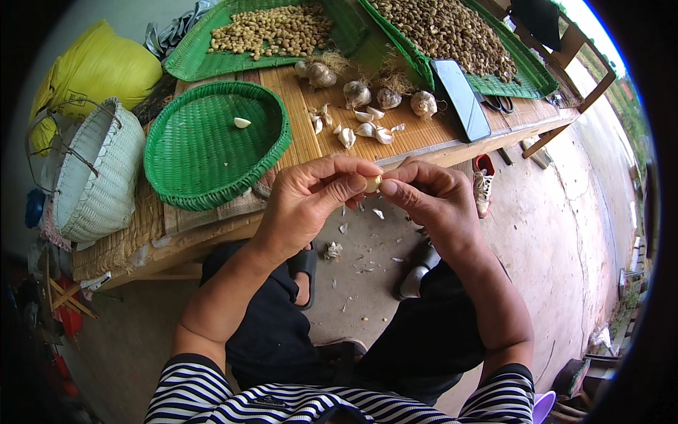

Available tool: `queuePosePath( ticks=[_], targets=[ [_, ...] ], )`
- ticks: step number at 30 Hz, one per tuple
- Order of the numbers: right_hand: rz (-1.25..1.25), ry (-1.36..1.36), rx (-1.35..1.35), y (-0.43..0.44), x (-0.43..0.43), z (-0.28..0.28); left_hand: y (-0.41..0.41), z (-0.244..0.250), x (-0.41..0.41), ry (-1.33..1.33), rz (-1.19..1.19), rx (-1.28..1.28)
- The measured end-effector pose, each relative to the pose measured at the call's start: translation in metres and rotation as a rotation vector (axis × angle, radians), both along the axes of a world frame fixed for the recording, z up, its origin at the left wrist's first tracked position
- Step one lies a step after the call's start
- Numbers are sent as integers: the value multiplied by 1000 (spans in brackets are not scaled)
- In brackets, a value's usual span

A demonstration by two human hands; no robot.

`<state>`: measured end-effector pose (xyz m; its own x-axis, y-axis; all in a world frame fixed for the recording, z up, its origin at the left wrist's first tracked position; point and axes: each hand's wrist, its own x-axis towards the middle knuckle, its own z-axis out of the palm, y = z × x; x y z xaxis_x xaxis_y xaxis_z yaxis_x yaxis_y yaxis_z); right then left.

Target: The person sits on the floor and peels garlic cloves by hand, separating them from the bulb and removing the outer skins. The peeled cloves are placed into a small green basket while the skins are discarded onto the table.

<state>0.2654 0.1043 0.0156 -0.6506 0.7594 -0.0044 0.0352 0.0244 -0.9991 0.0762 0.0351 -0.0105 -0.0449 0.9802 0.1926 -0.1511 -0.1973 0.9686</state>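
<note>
A pale garlic clove [373, 184] is pinched between the fingertips of my left hand [318, 193] and my right hand [431, 193], just off the table's front edge. Beyond them, loose garlic cloves [365, 130] lie on the bamboo mat [296, 132], some still in their skins. Several whole garlic bulbs [356, 95] with dry roots sit in a row behind these. To the left stands a round green woven basket [212, 183], holding one peeled clove [242, 123] and a small scrap.
Two green woven trays [188, 55] of peanuts [275, 29] and darker nuts or pods [450, 32] fill the back. A smartphone [461, 100] lies right, near scissors [498, 104]. At left are a pale woven basket [100, 175] and a yellow bag [106, 69]. Garlic skins [333, 250] litter the floor.
</note>
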Motion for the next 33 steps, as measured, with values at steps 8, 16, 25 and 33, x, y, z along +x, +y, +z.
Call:
queuePosePath(
  ticks=[8,16,25,33],
  targets=[
    [49,19,-26,5,5,-2,-3,2,4,33,15,-7],
    [-59,136,-149,-5,-2,-5,0,6,12,642,322,515],
    [-39,101,169,-13,-3,-6,-6,1,7,-142,-70,-17],
    [123,118,443,1,4,-6,-8,6,5,-369,-115,-88]
  ],
)
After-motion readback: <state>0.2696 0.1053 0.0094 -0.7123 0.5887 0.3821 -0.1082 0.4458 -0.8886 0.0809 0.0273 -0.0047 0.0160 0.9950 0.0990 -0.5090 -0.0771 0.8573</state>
